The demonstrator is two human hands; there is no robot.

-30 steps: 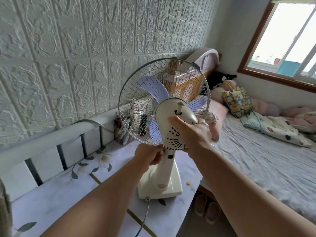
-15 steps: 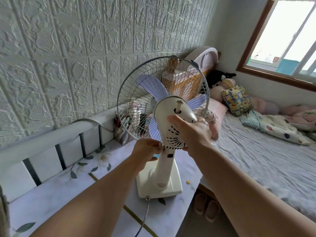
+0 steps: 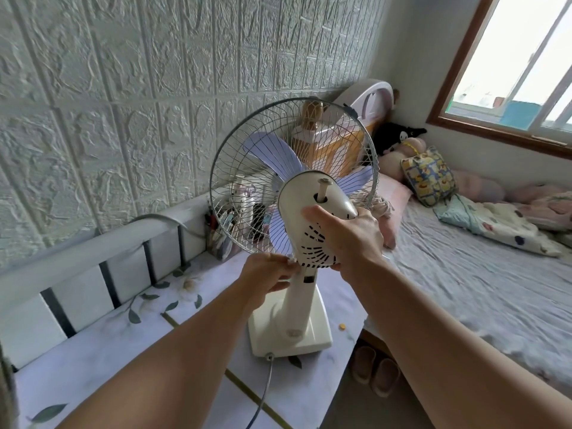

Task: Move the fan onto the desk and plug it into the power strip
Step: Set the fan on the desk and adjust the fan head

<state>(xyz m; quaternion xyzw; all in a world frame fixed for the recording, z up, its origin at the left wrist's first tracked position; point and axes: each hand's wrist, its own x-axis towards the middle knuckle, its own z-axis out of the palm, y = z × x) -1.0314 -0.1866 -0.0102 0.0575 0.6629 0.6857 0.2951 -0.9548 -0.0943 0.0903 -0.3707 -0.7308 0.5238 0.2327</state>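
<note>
The cord (image 3: 263, 394) leaves the rear of the fan (image 3: 297, 230) base and runs out of the bottom edge; its plug is out of view. The right hand (image 3: 349, 239) covers the right side of the motor housing; its fingertips are hidden behind it. The left hand (image 3: 266, 277) covers the joint under the housing, so what its fingers grip cannot be told. Items in the holder (image 3: 221, 239) behind the grille are too small and screened to identify. The window (image 3: 523, 75) is cut by the right edge and washed out. The slippers (image 3: 374, 373) lie partly under the bed (image 3: 483, 289).
</note>
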